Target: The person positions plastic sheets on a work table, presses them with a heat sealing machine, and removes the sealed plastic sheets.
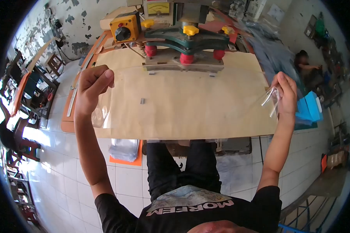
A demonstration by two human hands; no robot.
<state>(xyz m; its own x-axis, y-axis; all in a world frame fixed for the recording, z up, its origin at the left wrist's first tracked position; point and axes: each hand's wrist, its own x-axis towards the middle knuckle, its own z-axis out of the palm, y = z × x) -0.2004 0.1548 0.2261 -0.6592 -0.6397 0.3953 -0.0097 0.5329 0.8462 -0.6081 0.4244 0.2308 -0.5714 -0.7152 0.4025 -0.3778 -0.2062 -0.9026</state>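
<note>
A clear plastic sheet (182, 112) spans the tan board (190, 130) between my hands. At the board's left side my left hand (94, 87) is closed, fingers curled in, on the sheet's left edge. My right hand (286, 91) pinches the sheet's right edge, where the plastic bunches up and shines. Beyond the sheet's far edge stands a press head (186, 44) with a dark green frame, yellow knobs and red feet. Small grey pieces lie near its bar, and another grey piece (142, 101) is left of centre.
A yellow control box (125, 28) with a black dial is at the back left. Clear plastic sheets (274, 58) and a blue box (309, 106) are on the right. Plastic packets (124, 149) lie below the front edge. Another person (305, 66) sits at the far right.
</note>
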